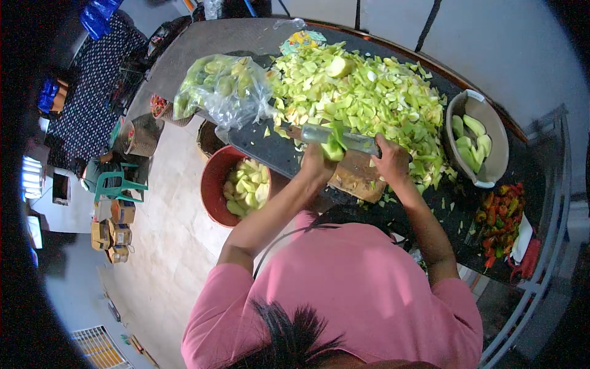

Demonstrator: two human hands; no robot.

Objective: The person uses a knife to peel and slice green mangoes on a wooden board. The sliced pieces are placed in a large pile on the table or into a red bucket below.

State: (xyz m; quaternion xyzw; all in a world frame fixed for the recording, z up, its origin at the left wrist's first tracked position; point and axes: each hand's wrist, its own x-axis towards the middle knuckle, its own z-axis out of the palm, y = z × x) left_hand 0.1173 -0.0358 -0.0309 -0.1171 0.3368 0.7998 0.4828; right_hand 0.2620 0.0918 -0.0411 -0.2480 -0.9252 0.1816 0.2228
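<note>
My left hand (318,163) grips a pale green fruit (333,150), perhaps a mango or chayote, with a dark green strip of peel standing off it. In my right hand (392,159) is the handle of a wide-bladed knife (362,142), whose blade lies across the fruit. Below the knife, a wooden chopping board (357,177) rests at the table's near edge. A broad heap of green peelings (368,101) spreads beyond both hands, with one cut fruit (339,67) on top. Left of the heap sits a clear plastic bag (221,87) of whole green fruit.
On the right of the dark table (265,143) stand a grey basin (500,152) of peeled fruit and a pile of red and green peppers (500,217). A red bucket (212,184) of peeled pieces stands at the left. Farther off, a person sits on a green plastic chair (110,184) near stacked boxes (120,230).
</note>
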